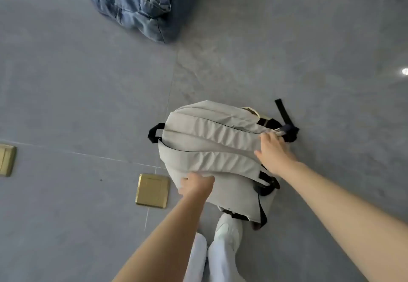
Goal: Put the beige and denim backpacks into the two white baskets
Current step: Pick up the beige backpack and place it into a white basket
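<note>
so the person's got both hands on the beige backpack (pixel 212 149), which lies on the grey floor (pixel 88 94) right by their feet. the left hand (pixel 196 185) is closed on the fabric at its near edge, the right hand (pixel 272 149) grips the far end by the black straps. the denim backpack (pixel 141 5) sits untouched, well apart up top. no white baskets in view, so basically nothing's done yet, both bags left to go.
</note>
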The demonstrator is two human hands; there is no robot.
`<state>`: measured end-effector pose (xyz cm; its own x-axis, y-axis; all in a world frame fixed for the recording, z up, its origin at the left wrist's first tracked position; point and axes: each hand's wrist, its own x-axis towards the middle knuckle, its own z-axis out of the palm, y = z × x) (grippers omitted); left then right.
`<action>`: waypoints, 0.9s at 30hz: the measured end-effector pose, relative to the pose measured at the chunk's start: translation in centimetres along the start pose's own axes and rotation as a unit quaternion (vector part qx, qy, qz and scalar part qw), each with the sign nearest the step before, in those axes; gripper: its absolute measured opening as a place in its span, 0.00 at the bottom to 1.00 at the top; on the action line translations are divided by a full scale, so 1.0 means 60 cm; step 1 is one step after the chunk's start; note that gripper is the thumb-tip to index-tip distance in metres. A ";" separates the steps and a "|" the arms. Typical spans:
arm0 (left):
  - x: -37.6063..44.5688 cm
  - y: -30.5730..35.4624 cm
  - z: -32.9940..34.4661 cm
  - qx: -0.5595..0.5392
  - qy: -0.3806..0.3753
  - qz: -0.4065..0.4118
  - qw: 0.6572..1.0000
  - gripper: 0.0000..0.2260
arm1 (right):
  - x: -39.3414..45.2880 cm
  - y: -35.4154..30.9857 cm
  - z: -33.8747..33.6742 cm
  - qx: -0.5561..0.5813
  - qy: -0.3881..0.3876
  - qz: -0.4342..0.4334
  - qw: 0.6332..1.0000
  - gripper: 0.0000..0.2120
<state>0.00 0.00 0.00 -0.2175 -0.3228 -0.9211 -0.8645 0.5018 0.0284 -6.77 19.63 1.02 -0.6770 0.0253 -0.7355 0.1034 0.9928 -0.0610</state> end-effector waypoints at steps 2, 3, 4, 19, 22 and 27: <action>0.026 0.005 0.028 -0.089 -0.042 -0.071 0.993 0.31 | 0.035 0.011 0.016 0.001 -0.001 0.013 1.000 0.31; 0.039 0.007 0.042 -0.143 -0.077 -0.100 0.982 0.36 | 0.055 0.017 0.026 0.003 -0.009 0.015 1.000 0.35; 0.053 0.006 0.053 -0.196 -0.098 -0.123 0.968 0.41 | 0.069 0.017 0.027 0.009 -0.020 0.012 1.000 0.38; 0.117 0.044 0.118 -0.422 -0.061 -0.208 0.880 0.53 | 0.183 0.032 0.068 -0.084 0.076 -0.028 0.993 0.35; 0.122 0.040 0.115 -0.449 -0.027 -0.205 0.869 0.47 | 0.186 0.035 0.063 -0.050 0.099 -0.044 0.993 0.28; 0.110 0.024 0.110 -0.486 0.041 -0.172 0.856 0.35 | 0.167 0.029 0.051 -0.013 0.084 -0.036 0.996 0.18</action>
<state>0.30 3.85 -8.61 0.1289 -0.3927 -0.9106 -0.8442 -0.5253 0.1070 -11.11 21.25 -8.53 -0.7940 -0.0295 -0.6072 0.0324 0.9953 -0.0909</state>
